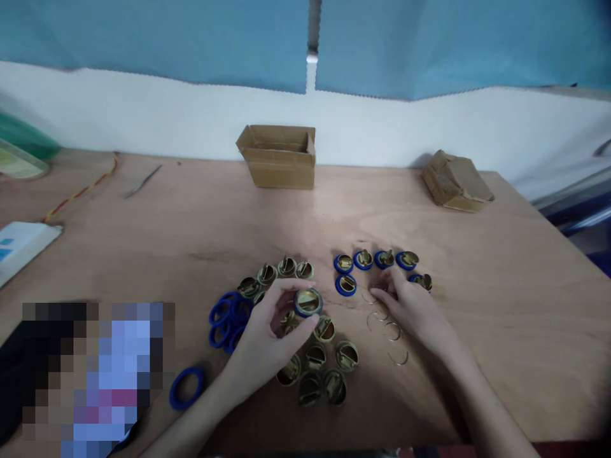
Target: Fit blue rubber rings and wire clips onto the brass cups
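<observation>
My left hand holds a round brass fitting between thumb and fingers, its slotted face turned up and a blue rim around its base. Under and around this hand stand several brass fittings without blue rims. Blue rings lie piled to its left, and a single blue ring lies near my left forearm. My right hand is closed with its fingertips down at the table, beside thin open wire rings; whatever it pinches is too small to make out. Beyond it are several brass fittings with blue rings.
An open cardboard box stands at the back against the white wall. Another cardboard box is at the back right. Tweezers, a twisted cord and a white box are on the left. A pixelated area covers the lower left.
</observation>
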The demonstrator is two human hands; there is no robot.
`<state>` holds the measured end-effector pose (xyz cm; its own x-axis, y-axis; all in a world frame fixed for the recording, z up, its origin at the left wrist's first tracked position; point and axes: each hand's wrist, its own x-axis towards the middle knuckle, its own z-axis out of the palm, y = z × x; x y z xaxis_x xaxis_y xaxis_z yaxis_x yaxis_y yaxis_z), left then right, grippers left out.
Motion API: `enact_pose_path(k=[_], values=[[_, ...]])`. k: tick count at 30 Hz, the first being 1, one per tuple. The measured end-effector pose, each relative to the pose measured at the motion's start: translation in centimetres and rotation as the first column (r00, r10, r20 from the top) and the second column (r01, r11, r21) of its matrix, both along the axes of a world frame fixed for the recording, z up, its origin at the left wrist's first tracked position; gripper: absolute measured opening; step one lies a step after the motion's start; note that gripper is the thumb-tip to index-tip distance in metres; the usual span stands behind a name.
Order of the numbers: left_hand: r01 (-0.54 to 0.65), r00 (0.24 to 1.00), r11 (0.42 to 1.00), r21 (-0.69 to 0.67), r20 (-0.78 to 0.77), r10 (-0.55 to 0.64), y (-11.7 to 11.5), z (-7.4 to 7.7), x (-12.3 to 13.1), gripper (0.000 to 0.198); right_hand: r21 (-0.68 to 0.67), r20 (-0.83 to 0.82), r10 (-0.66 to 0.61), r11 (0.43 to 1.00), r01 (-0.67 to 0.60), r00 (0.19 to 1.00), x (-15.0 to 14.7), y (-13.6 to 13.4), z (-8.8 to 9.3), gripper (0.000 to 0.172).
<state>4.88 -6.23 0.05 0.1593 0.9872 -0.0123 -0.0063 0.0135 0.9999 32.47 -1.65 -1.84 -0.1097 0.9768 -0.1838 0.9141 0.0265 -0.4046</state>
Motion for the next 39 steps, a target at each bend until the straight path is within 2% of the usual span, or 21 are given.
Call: enact_pose_path(k=[4,8,15,18,22,26,30,33,36,39], values=[[-0.006,1.0,1.0,-0.001,-0.017,0.006,-0.1,0.0,0.1,0.027,0.022,0.026,0.071,0.997,-0.071,0.997,0.1,0.0,-0.1,0.004],[-0.003,1.0,1.0,0.006,-0.027,0.003,-0.3,-0.1,0.2,0.028,0.018,0.137,0.15,0.988,-0.153,0.979,-0.1,0.0,0.1,0.012],[-0.01,1.0,1.0,0.017,-0.028,0.01,-0.1,-0.1,0.2,0.027,-0.01,0.304,0.161,0.986,-0.166,0.939,-0.9,-0.2,0.5,0.015],[-0.011,1.0,1.0,0.025,-0.019,0.011,-0.1,-0.1,0.1,0.027,0.0,0.318,0.183,0.981,-0.192,0.93,-0.9,-0.3,0.5,0.016],[-0.003,1.0,1.0,0.026,-0.01,0.003,0.0,-0.2,0.1,0.029,0.041,0.235,0.171,0.982,-0.185,0.957,-0.7,-0.4,0.9,0.018],[0.012,1.0,1.0,0.022,0.008,-0.012,-0.1,-0.2,0.1,0.029,0.087,0.012,0.16,0.983,-0.16,0.987,-0.2,-0.3,1.9,0.018],[0.005,1.0,1.0,0.026,-0.005,-0.005,-0.2,-0.2,0.2,0.029,0.079,-0.233,0.137,0.989,-0.121,0.963,0.3,-0.4,3.3,0.02],[0.001,1.0,1.0,0.026,-0.018,-0.001,-0.2,-0.4,0.3,0.029,-0.044,-0.503,0.14,0.981,-0.188,0.853,0.3,-0.8,4.3,0.021],[0.005,1.0,0.999,0.032,-0.022,-0.005,-0.2,-0.4,0.3,0.03,-0.171,-0.763,0.092,0.926,-0.337,0.64,-0.4,-1.3,4.8,0.021],[0.009,1.0,0.999,0.049,-0.022,-0.008,-0.2,-0.3,0.2,0.03,-0.232,-0.9,-0.011,0.858,-0.458,0.436,-1.7,-1.8,4.5,0.023]])
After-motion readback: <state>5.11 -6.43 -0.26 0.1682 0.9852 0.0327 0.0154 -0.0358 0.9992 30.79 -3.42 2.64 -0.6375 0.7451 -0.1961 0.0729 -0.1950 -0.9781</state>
